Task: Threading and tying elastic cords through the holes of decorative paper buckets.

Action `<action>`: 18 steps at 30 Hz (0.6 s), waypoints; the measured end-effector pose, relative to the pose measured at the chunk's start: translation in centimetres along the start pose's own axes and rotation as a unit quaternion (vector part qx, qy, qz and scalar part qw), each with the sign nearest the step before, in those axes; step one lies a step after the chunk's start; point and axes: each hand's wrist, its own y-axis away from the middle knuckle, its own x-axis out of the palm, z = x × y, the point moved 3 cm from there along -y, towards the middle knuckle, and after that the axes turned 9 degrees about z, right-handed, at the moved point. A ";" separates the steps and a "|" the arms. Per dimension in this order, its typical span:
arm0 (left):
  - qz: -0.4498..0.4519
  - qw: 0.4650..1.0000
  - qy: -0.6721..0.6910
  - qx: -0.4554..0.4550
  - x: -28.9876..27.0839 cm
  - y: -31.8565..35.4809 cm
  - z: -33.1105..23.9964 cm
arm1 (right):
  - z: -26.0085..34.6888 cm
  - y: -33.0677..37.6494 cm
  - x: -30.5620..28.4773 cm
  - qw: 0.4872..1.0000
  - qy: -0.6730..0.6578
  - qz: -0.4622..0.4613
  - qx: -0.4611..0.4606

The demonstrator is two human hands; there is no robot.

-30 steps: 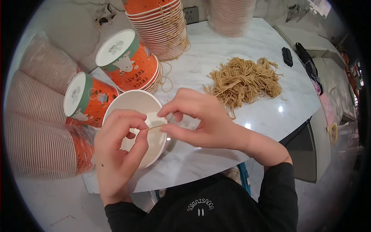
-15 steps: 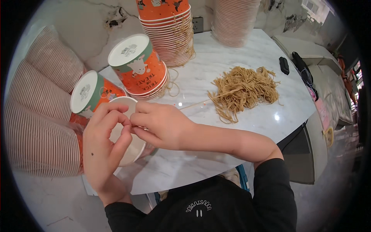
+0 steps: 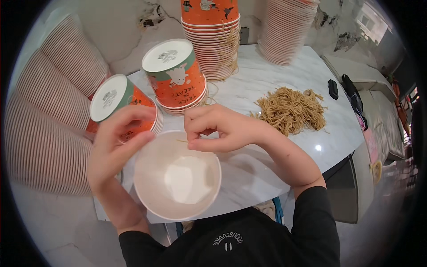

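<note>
The right hand (image 3: 222,128) pinches tan string (image 3: 181,141) above a white tub (image 3: 153,178).

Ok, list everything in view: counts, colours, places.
Open bucket: one, white inside, front centre
Cord strand: one, tan, over the bucket
Cord heap: one, tan, right side
Table: one, marbled white, beneath
Small object: one, black, right of heap
Tall bucket stack: one, orange, rear
Upturned bucket stacks: two, orange and green, left
Wrapped stacks: at least three, pale, far left
Rear wrapped stack: one, pale, back right
Wall outlet: one, dark, rear centre
Seat: one, grey, far right
Clutter: uncounted, mixed, right edge
Black top: one, black, lower edge
Left hand: one, bare, left of bucket, fingers apart
Right hand: one, bare, above bucket, pinching strand
</note>
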 end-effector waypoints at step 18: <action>0.245 0.890 0.380 -0.064 6.2 -4.3 5.7 | 1.0 -0.3 -1.1 0.994 -0.009 -0.105 -0.034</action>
